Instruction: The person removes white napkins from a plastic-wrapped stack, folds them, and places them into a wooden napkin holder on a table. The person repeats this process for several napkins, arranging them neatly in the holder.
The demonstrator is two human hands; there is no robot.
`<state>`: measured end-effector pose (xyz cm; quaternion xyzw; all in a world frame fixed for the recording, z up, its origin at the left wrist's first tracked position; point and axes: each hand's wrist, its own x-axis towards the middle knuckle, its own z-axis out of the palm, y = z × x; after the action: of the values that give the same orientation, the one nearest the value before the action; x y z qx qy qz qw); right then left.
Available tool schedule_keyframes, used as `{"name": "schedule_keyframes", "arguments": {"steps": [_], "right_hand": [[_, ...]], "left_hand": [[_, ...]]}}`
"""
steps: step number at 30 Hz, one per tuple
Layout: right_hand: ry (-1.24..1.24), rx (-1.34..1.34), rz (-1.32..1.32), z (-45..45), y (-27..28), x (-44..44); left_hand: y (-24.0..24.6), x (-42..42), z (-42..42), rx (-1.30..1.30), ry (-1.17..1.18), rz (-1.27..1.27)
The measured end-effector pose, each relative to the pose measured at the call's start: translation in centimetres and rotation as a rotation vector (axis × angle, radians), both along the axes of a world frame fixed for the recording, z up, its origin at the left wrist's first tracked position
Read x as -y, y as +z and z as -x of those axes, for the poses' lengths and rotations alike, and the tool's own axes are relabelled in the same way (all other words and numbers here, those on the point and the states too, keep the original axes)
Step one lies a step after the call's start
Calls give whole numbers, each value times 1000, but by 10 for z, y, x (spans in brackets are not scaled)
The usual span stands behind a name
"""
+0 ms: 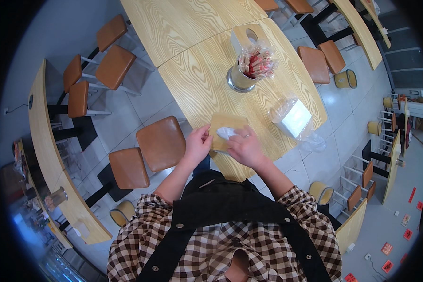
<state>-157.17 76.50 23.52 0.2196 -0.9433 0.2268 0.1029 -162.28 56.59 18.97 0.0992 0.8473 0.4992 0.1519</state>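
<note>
In front of me a wooden box (220, 121) with a pale tissue (226, 132) at its top stands near the edge of a wood-grain table (211, 88). My left hand (199, 142) grips the box's left side. My right hand (244, 145), somewhat blurred, is over the box's right part with its fingers at the tissue; whether they pinch it is unclear. To the right lies a white stack of napkins (296, 118) in a torn clear plastic bag (313, 141).
Farther back on the table stand a metal-rimmed holder (240, 79) of paper-wrapped chopsticks (256, 65) and another wooden box (237, 35) with a round opening. Brown stools (161, 142) are at the left, and a yellow bin (320, 193) stands on the floor at lower right.
</note>
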Motion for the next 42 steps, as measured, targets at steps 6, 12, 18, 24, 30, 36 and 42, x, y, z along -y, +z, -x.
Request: {"name": "schedule_keyframes", "arguments": {"steps": [6, 12, 18, 24, 30, 36, 42], "right_hand": [[118, 166, 327, -9, -12, 11], [-482, 238, 438, 23, -30, -18], [-245, 210, -26, 33, -35, -20], [-315, 40, -38, 20, -39, -10], [-313, 250, 81, 13, -56, -10], [-287, 283, 54, 13, -66, -12], [-262, 292, 57, 13, -69, -14]], "left_hand": [[2, 1, -1, -104, -16, 134], [2, 1, -2, -71, -34, 155], [-2, 1, -5, -49, -33, 109], [-21, -1, -17, -46, 38, -28], [-45, -4, -27, 77, 124, -165], [-50, -5, -32, 355, 252, -370], [-40, -4, -31, 716, 484, -556]]}}
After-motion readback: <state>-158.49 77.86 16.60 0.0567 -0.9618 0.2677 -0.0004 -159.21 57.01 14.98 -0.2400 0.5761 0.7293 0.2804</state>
